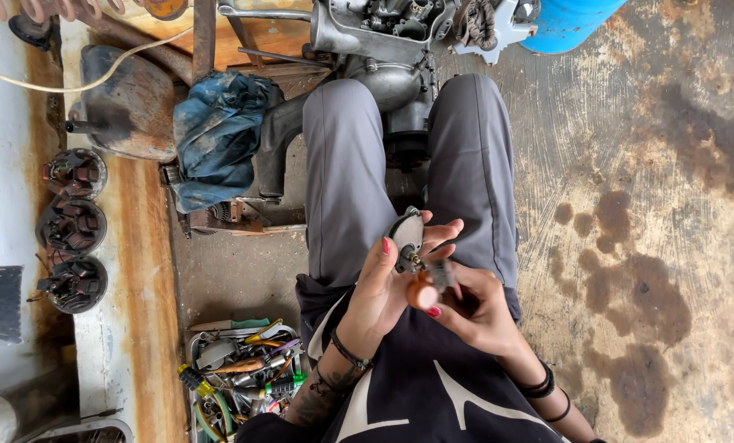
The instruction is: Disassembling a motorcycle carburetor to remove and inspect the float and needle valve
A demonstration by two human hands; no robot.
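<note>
1. Our left hand grips a small metal part at centre frame, over our lap, fingers wrapped behind it.
2. Our right hand clasps a screwdriver with an orange handle, its tip at the part.
3. Risk, as we judge it — the tip could slip off and jab the left fingers, since the part is only hand-held; a loosened screw could drop onto the stained floor.
4. No labels are readable. A blue barrel sits at the top edge, a tray of tools lower left, three round coil plates along the left — and an engine at top centre.
</note>
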